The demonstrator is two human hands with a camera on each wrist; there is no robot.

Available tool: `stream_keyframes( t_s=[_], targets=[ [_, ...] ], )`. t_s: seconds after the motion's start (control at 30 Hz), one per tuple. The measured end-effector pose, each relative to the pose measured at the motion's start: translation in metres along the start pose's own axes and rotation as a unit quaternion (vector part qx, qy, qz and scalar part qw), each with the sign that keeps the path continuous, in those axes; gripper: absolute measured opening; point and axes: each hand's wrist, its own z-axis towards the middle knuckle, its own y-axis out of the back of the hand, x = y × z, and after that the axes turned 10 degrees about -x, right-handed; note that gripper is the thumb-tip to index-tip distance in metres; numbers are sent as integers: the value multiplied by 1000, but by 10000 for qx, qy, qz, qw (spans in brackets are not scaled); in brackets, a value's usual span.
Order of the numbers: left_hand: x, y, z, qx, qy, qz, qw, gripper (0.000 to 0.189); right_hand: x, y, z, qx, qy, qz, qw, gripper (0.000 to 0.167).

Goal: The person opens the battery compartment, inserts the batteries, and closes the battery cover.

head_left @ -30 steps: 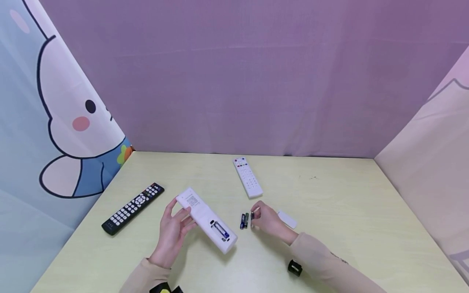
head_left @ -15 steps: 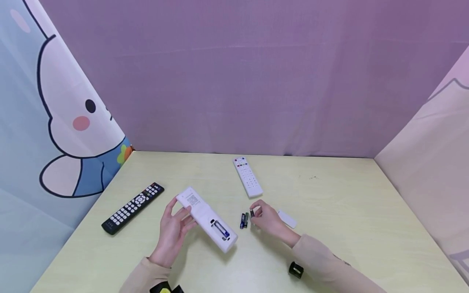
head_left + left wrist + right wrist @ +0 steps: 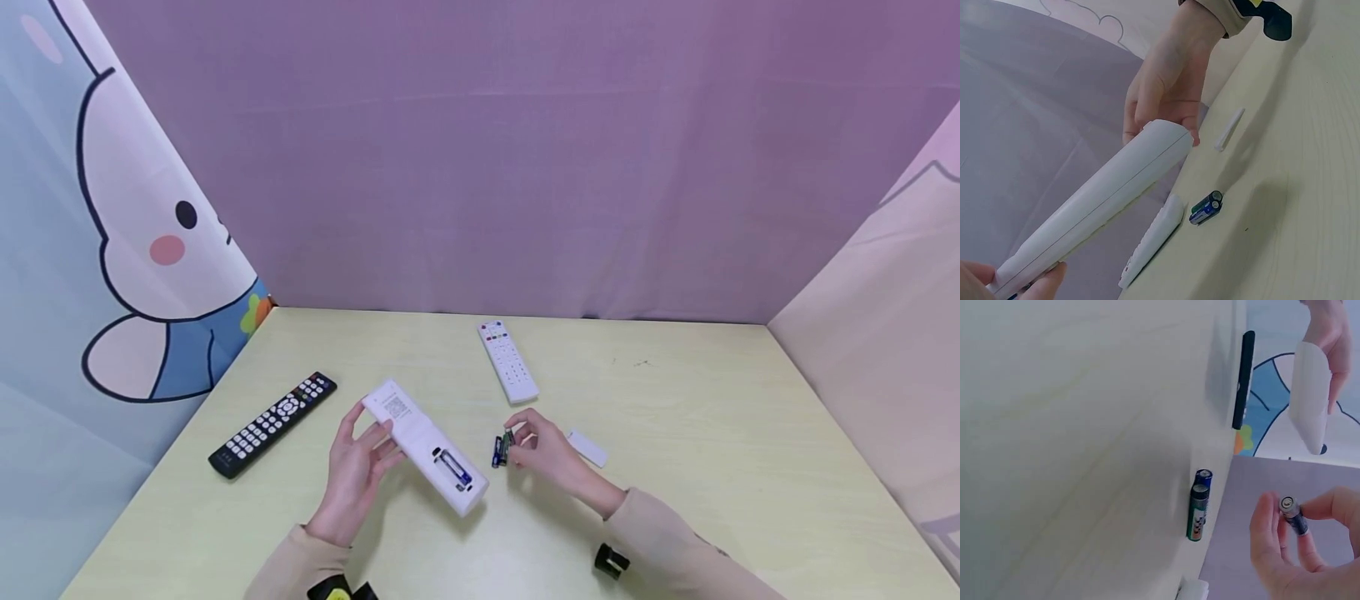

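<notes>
My left hand (image 3: 354, 479) holds a white remote control (image 3: 408, 429) above the table, fingers and thumb at its upper end. Its back faces up; the battery compartment is uncovered, with a blue battery (image 3: 463, 479) lying in it. Thumb and fingers of my right hand (image 3: 553, 454) pinch another small battery (image 3: 1295, 517), its metal end showing in the right wrist view. On the table just left of that hand, a blue battery (image 3: 497, 452) and a green battery (image 3: 1196, 519) lie side by side. A white battery cover (image 3: 589, 448) lies beyond my right wrist.
A black remote control (image 3: 272, 426) lies at the left of the pale wooden table (image 3: 712, 433). A second white remote (image 3: 508, 363) lies farther back, buttons up. Behind the table hangs a purple cloth (image 3: 480, 158). A small black piece (image 3: 612, 561) shows beside my right sleeve.
My right hand has shifted slightly left, and the battery between its fingers now tilts and overlaps the lying pair in the head view. The left hand and its remote stay almost still.
</notes>
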Motion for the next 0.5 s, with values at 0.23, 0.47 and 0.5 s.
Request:
stream_keyframes(
  t_s=[0.23,0.47,0.5],
  targets=[
    [0,-1,0,92,-26,24,10000,66,9,2,-6,94,298,19,9995,35],
    [-1,-2,0,167,0,-6,9999,67,14,2,-10,153,467,32,9988,38],
    [-1,-3,0,166,2,-14,9999,67,15,2,-11,176,488,60,9986,38]
  ],
)
